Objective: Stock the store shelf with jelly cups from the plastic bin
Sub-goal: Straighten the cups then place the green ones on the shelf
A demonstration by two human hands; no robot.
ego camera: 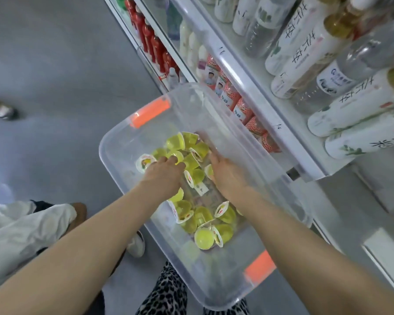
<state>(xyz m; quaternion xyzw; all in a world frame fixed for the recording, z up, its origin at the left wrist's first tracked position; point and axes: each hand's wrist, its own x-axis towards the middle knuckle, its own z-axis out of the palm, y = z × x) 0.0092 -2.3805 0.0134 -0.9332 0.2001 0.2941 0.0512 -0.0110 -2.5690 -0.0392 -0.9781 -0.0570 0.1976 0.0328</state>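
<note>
A clear plastic bin (110, 142) with orange latches holds several yellow-green jelly cups (204, 237) with white printed lids, lying loose in two heaps. Both my hands are down inside it. My left hand (164, 172) lies on the far heap with its fingers curled over jelly cups (176, 155). My right hand (225, 176) reaches in beside it, fingers pointing into the same heap, thumb tucked against a jelly cup (208, 170). The store shelf (248, 87) runs along the bin's right side.
The shelf levels hold white, clear and amber bottles (305, 42), red-netted jars (243, 105) and red bottles (146, 32) further off. A person in white clothes (21, 226) crouches at the left, with a shoe (137, 244) by the bin. Leopard-print trousers (166, 292) show below it.
</note>
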